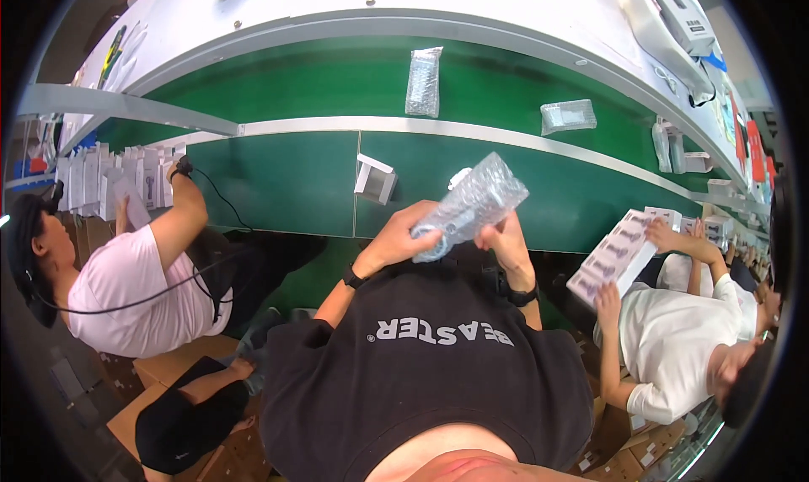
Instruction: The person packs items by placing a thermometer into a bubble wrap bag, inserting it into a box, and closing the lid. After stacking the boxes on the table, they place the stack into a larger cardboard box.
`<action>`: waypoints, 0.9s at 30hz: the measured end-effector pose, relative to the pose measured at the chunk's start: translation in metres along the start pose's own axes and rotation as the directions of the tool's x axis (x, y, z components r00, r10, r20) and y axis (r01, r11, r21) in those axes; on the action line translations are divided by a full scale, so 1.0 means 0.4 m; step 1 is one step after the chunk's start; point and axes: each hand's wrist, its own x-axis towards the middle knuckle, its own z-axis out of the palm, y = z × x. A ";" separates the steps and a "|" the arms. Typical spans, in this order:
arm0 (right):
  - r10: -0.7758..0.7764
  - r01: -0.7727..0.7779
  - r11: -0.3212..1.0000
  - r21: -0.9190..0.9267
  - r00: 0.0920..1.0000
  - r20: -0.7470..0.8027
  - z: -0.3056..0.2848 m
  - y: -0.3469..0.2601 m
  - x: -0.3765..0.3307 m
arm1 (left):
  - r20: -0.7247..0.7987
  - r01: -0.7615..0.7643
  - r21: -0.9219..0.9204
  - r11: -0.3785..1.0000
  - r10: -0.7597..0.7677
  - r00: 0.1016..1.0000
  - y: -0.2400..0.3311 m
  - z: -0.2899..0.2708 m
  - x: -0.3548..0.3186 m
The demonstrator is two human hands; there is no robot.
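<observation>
In front of my chest I hold a bubble-wrapped package (pixel 480 197), tilted with its far end up to the right. Through the clear wrap a pale blue-grey item shows, rounded at the end near me; its kind is hard to make out. My left hand (pixel 406 234) is closed round the lower left end, thumb on top. At the lower right edge, my right hand (pixel 507 243) grips the wrap, its fingers partly hidden. Just beyond my left hand, a small white box (pixel 377 180) with raised flaps rests on the green bench. A small white piece (pixel 459 177) shows behind the package.
Two bubble-wrapped packages (pixel 423 82) (pixel 568 116) lie on the green strip beyond the pale rail. At left a person (pixel 139 267) handles a row of white boxes (pixel 84 183). At right a person (pixel 666 339) holds joined white boxes (pixel 615 256). A white shelf (pixel 472 2) spans the back.
</observation>
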 end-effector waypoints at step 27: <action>0.208 -0.170 0.975 0.142 0.923 -0.324 -0.034 0.016 0.133 | -0.571 0.251 0.396 0.883 0.023 0.820 -0.196 -0.012 0.086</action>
